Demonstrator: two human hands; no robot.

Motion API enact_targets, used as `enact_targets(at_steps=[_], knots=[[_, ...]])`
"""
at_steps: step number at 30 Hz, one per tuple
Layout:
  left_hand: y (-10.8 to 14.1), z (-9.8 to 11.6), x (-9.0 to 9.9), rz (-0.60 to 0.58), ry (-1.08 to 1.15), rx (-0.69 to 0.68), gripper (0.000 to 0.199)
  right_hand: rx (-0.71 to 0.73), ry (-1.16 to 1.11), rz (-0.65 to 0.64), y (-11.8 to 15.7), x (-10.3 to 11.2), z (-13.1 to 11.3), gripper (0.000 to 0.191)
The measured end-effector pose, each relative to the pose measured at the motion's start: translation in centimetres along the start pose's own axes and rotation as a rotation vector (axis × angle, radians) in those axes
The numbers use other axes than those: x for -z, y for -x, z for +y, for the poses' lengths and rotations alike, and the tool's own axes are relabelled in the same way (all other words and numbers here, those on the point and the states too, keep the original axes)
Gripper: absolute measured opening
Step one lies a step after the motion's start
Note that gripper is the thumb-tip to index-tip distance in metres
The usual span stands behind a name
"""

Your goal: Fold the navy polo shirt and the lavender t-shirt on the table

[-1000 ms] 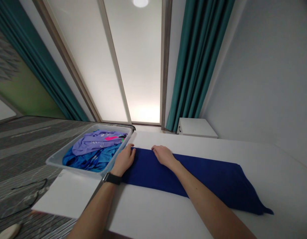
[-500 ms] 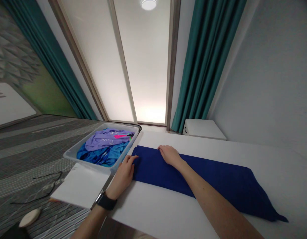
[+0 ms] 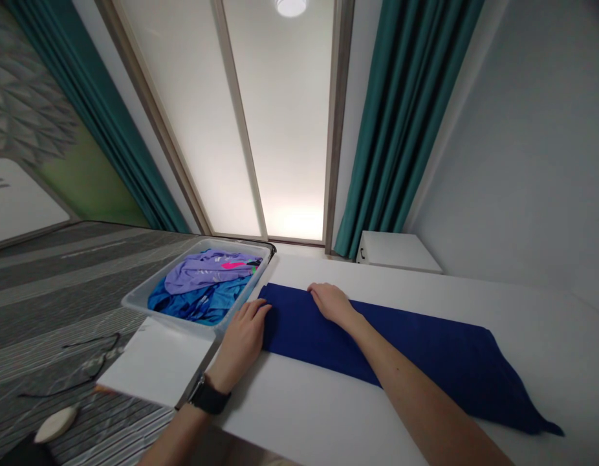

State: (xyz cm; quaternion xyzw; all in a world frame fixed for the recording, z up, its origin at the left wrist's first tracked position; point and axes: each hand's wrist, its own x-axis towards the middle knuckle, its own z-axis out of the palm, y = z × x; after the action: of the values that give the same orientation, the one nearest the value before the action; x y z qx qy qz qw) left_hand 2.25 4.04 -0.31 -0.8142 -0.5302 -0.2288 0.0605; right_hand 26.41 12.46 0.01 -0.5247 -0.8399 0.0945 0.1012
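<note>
A long, folded navy-blue garment (image 3: pixel 428 340) lies flat across the white table, its kind not clear from the folds; the right end tapers to a loose point. My left hand (image 3: pixel 244 336), with a dark watch on the wrist, is at the garment's left end. Its fingers are bent over that edge and the thumb side rests against the cloth. My right hand (image 3: pixel 329 301) is on the far long edge, fingers together and curled on the fabric. The fingertips of this hand are partly hidden behind it.
Left of the garment stands a clear plastic bin (image 3: pixel 134 304) holding purple clothing (image 3: pixel 195 272) and bright blue clothing (image 3: pixel 202 303). A white board-like panel (image 3: pixel 156 362) lies below the bin. A white cabinet (image 3: pixel 399 251) stands beyond the white table (image 3: pixel 309 414).
My left hand has shifted slightly up at the garment's left end, and its fingers have drawn closer together. My right hand stays at the far edge.
</note>
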Motion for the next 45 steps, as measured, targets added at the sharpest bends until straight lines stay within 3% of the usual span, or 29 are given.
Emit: enact_targets(at_steps=[3, 6, 9, 12, 17, 22, 26, 29, 33, 41, 45], knots=[[-1.0, 2.3, 0.3, -0.055, -0.02, -0.121, 0.04, 0.017, -0.003, 0.014, 0.1, 0.3, 0.0, 0.033], [-2.0, 3.7, -0.3, -0.139, -0.027, -0.185, 0.047, 0.072, -0.042, 0.101, 0.1, 2.0, 0.4, 0.035], [-2.3, 3.7, -1.4, -0.194, -0.042, -0.199, 0.05, 0.078, -0.106, 0.221, 0.8, 4.6, 0.9, 0.04], [-1.9, 3.0, -2.4, -0.209, -0.054, -0.164, 0.052, 0.044, -0.077, 0.24, 3.5, 6.1, 1.5, 0.041], [-1.9, 3.0, -2.3, -0.183, -0.069, -0.143, 0.049, -0.003, 0.077, 0.151, 11.3, 4.2, 2.3, 0.049], [-4.4, 7.6, -1.6, -0.212, 0.034, -0.361, 0.053, -0.112, 0.134, 0.129, 16.0, 2.5, 4.4, 0.06], [-6.1, 12.4, -2.8, -0.228, 0.125, -0.514, 0.056, -0.192, 0.162, 0.164, 16.9, 2.7, 7.1, 0.062], [-6.5, 14.0, -4.5, -0.251, 0.12, -0.496, 0.056, -0.251, 0.169, 0.112, 17.4, 2.6, 9.1, 0.063], [-6.2, 14.0, -6.1, -0.237, 0.114, -0.435, 0.057, -0.276, 0.172, 0.079, 17.8, 2.1, 10.7, 0.062], [-5.6, 14.0, -6.0, -0.233, 0.06, -0.395, 0.056, -0.264, 0.182, 0.084, 17.8, 1.7, 11.3, 0.063], [-5.6, 14.0, -6.3, -0.208, 0.051, -0.396, 0.056, -0.274, 0.175, 0.097, 17.5, 2.0, 10.6, 0.06]])
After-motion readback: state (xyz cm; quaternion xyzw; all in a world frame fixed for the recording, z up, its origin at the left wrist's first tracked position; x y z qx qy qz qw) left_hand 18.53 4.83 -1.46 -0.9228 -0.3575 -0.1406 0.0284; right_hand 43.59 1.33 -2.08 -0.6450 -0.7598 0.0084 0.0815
